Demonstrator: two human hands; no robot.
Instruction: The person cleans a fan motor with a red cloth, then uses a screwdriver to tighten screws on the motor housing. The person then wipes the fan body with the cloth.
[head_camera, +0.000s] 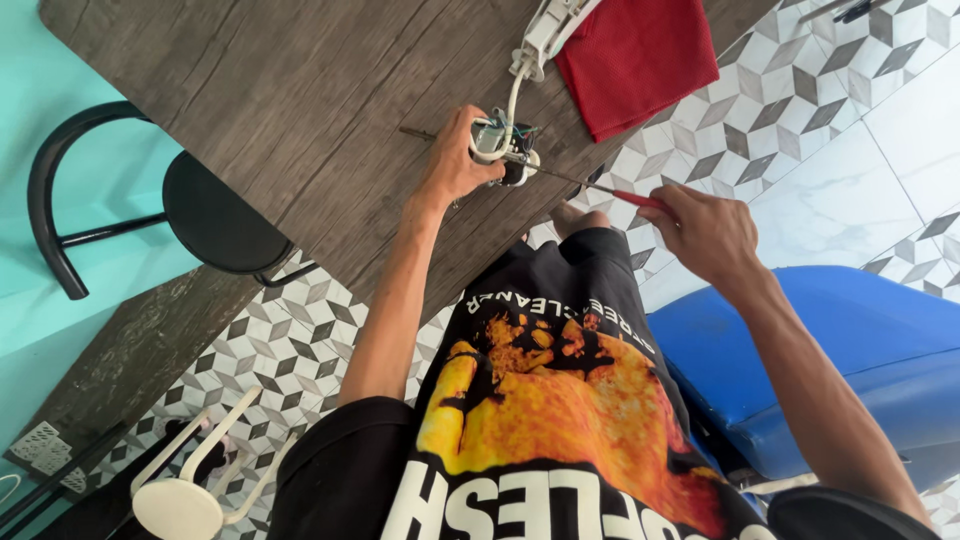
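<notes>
My left hand (455, 160) grips a small white and metal device (500, 145) with coloured wires, resting on the edge of a dark wooden table (280, 100). A white cable (515, 90) runs from the device up to a white plastic part (548, 30). My right hand (705, 232) holds a red-handled screwdriver (600, 188); its thin shaft points left and its tip touches the device.
A red cloth (640, 55) lies on the table at the top right. A black stool (200, 210) stands left of the table. A blue seat (850, 350) is under me at right. A white stand (190, 490) sits on the patterned tile floor.
</notes>
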